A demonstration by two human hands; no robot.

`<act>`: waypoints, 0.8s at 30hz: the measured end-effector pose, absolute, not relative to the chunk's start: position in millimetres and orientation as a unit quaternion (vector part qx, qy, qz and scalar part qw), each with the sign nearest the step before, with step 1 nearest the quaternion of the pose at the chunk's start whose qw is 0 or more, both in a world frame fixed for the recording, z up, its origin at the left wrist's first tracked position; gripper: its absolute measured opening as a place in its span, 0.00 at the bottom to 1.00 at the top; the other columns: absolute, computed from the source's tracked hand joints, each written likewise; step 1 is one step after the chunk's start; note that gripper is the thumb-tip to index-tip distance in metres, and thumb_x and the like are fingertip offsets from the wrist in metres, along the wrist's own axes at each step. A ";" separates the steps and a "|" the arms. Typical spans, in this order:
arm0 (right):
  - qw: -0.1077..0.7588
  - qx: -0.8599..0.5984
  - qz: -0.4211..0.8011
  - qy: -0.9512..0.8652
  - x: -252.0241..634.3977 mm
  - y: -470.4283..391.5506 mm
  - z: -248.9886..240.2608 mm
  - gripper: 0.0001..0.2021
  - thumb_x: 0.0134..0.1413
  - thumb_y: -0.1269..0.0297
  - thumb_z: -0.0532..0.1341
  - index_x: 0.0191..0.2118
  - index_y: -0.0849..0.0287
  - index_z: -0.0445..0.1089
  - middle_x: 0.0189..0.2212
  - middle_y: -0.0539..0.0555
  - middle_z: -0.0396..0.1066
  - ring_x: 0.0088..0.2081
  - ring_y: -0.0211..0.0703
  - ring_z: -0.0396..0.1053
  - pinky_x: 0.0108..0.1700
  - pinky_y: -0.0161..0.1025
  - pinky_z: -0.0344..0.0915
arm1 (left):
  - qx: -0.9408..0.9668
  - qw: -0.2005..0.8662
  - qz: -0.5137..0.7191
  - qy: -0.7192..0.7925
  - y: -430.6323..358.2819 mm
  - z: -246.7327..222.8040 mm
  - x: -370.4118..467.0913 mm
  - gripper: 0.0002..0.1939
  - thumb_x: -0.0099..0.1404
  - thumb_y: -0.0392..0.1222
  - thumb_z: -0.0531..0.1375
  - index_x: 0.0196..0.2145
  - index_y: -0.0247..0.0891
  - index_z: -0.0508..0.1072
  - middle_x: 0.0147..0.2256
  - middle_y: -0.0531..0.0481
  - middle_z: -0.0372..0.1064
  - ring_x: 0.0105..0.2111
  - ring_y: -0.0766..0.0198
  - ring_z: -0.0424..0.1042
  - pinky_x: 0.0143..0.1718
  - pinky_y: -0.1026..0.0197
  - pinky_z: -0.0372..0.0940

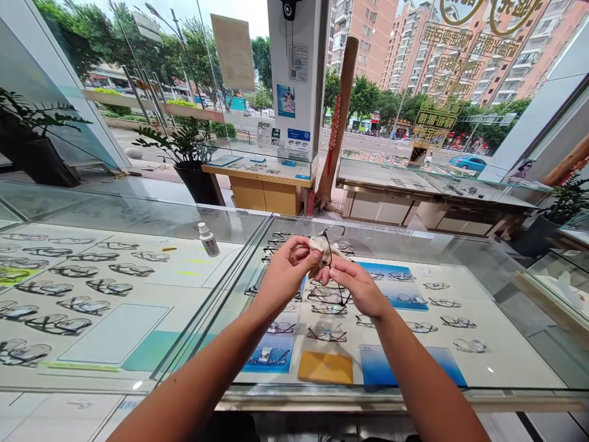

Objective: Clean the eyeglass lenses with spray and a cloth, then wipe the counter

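Above the glass display counter, my left hand point(294, 261) pinches a pale cloth point(318, 245), folded around part of a pair of glasses. The dark-framed glasses point(328, 244) are tilted upright, one temple arm pointing up and the other hanging down. My right hand point(356, 282) grips the frame from the right side, its fingers closed near the cloth. The lens under the cloth is mostly hidden. Both hands meet close together, a little over the counter's glass top.
A small white bottle point(208, 239) stands on the left counter glass. Beneath the glass lie several rows of spectacles point(327, 334), a yellow-orange case point(325, 367) and blue display cards point(411, 365). A metal-edged seam point(221, 288) divides the two counters.
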State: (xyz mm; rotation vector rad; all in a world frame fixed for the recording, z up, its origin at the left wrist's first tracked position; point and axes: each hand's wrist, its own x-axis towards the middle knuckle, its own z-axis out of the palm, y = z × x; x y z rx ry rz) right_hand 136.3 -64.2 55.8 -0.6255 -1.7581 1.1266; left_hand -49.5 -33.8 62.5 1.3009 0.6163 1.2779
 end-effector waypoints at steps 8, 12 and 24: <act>0.485 -0.248 0.467 -0.697 133.6 -60.7 49.0 0.20 0.74 0.46 0.59 0.37 0.56 0.75 0.40 0.56 0.71 0.49 0.54 0.69 0.58 0.46 0.62 | 0.506 0.574 0.596 0.243 -33.3 61.1 -45.1 0.24 0.57 0.47 0.77 0.43 0.41 0.69 0.42 0.52 0.73 0.27 0.70 0.72 0.29 0.65 0.68; 0.493 -0.232 0.481 -0.687 132.8 -60.0 47.7 0.18 0.74 0.48 0.60 0.38 0.56 0.75 0.40 0.56 0.71 0.50 0.53 0.69 0.58 0.46 0.61 | 0.520 0.545 0.610 0.247 -33.6 61.9 -44.6 0.24 0.58 0.46 0.77 0.48 0.40 0.76 0.43 0.49 0.75 0.33 0.67 0.74 0.32 0.65 0.69; 0.503 -0.206 0.519 -0.659 131.9 -56.3 43.5 0.16 0.74 0.51 0.60 0.37 0.56 0.75 0.39 0.56 0.71 0.48 0.53 0.69 0.58 0.47 0.62 | 0.543 0.531 0.604 0.240 -27.0 55.5 -47.1 0.20 0.58 0.44 0.77 0.45 0.39 0.78 0.61 0.39 0.73 0.53 0.55 0.77 0.53 0.57 0.71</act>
